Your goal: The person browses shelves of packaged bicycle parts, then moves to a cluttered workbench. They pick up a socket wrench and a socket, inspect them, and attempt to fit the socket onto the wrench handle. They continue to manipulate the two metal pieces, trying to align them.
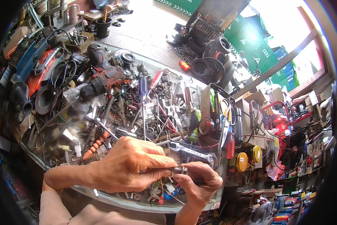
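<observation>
Between my two hands is a small grey metal bolt (180, 170), held level above the front part of the cluttered glass tabletop. Thumb and fingers of my left hand (129, 165) pinch its left end, and their tips hide part of it. On the other side, my right hand (200, 182) grips the right end between thumb and forefinger. Just behind the fingers lies a silver open-ended wrench (192, 152). A rusty coil spring (168, 137) rests beyond my left hand, and a blue-handled screwdriver (143, 92) lies farther back.
A red and black cordless drill (103, 80) and an orange angle grinder (41, 73) lie at the left. Scissors (225, 122) stand in a metal holder at the right, beside yellow round tape measures (242, 161). Tyres and wheels (213, 69) are on the floor beyond.
</observation>
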`<action>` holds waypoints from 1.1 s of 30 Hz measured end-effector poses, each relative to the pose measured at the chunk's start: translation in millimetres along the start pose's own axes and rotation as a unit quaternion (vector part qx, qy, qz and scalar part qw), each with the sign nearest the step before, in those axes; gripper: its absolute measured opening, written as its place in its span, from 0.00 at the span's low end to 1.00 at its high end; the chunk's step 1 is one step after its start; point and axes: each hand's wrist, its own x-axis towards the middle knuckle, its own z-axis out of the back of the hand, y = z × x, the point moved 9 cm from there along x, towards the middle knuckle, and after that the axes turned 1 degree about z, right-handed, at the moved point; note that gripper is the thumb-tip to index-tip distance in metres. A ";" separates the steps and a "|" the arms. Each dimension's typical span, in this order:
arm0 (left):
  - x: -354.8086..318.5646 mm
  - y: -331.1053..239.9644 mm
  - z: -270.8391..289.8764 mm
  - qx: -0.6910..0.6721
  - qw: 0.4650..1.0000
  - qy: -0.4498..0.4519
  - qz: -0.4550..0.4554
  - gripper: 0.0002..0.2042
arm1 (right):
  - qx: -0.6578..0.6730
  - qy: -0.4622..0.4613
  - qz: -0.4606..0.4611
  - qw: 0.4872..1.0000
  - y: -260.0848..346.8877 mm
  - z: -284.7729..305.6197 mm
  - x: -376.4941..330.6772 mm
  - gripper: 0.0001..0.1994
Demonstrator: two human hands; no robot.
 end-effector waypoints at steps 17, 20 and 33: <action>0.2 16.8 -8.6 -0.194 0.969 0.021 0.153 0.09 | 0.019 0.000 0.001 1.000 -1.9 -6.1 2.1 0.28; -2.3 20.5 -9.3 -0.216 0.959 0.015 0.181 0.10 | 0.023 0.025 -0.014 0.999 -2.4 -8.1 -2.7 0.19; -3.7 15.0 -14.3 -0.177 0.983 0.020 0.053 0.10 | -0.007 0.016 0.016 1.000 8.1 -10.0 1.3 0.12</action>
